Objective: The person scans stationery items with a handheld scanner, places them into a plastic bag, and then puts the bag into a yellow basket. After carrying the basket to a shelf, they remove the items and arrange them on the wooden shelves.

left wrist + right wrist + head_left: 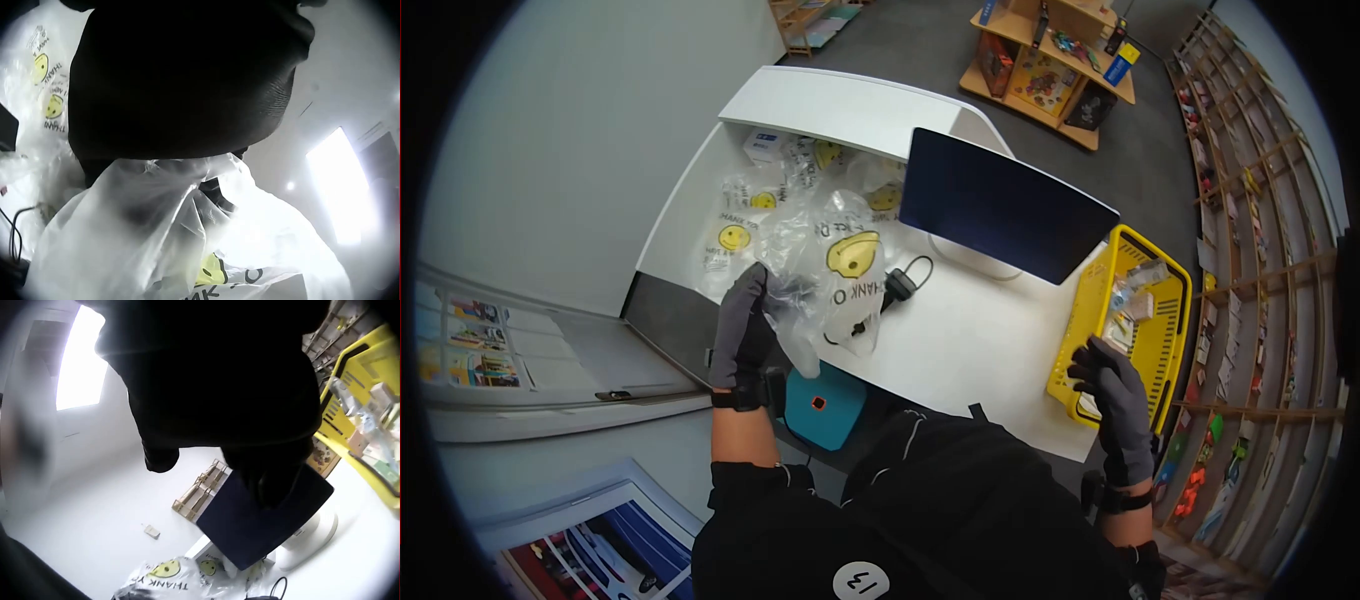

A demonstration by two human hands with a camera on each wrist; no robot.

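Note:
My gloved left hand [745,335] grips the top of a thin, see-through plastic shopping bag [855,258] printed with a yellow smiley. In the left wrist view the bag [125,219] hangs in folds from under the dark glove [187,87]. My gloved right hand [1118,405] is held over the near side of a yellow shopping basket [1082,325], its fingers loosely bent with nothing in them. Small packaged goods, among them a white box [1139,306], lie inside the basket.
More smiley bags [735,237] are spread on the left of the white counter [960,340]. A monitor [1005,205] stands at the back. A black scanner-like device [898,286] with a cable lies by the held bag. Shelves [1240,300] line the right.

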